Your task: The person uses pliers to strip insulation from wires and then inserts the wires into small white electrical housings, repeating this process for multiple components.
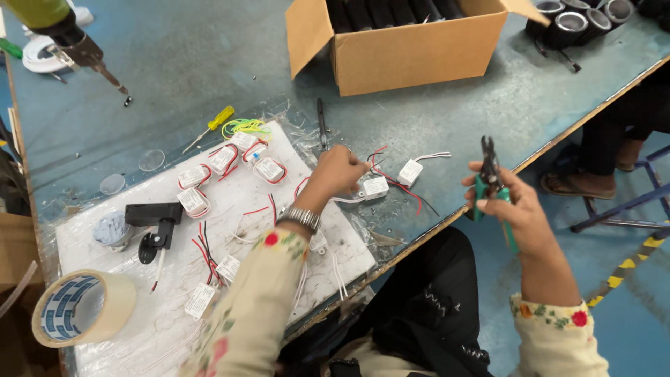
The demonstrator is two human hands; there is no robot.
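Fingertips of left hand hidden behind knuckles; fingers curled narrow around red, black and white wires at 12 o'clock of the hand, actual pinch not visible. Touched small white module at hand's 3 o'clock. Second white module just beyond, further toward 3 o'clock, near table edge. Right hand off the table at far 3 o'clock, closed around green-handled wire pliers, tips pointing to 12 o'clock; lower handle partly covered by palm. Cut off at the 12 o'clock frame edge: cardboard box with dark tubes, contents hard to make out. Black cylinders at 1 o'clock, also cropped. Hanging power screwdriver at 10 o'clock, body cut off.

Worn blue-grey table, white board under wrinkled clear plastic on it. Blue floor at 3 o'clock, another person's sandalled foot and blue stool legs there.

Scattered on the board at 9 o'clock of left hand: more white modules with red wires, yellow-handled screwdriver, black bracket. Tape roll at 7 o'clock. Left forearm sleeve across part of the board, covering some modules.
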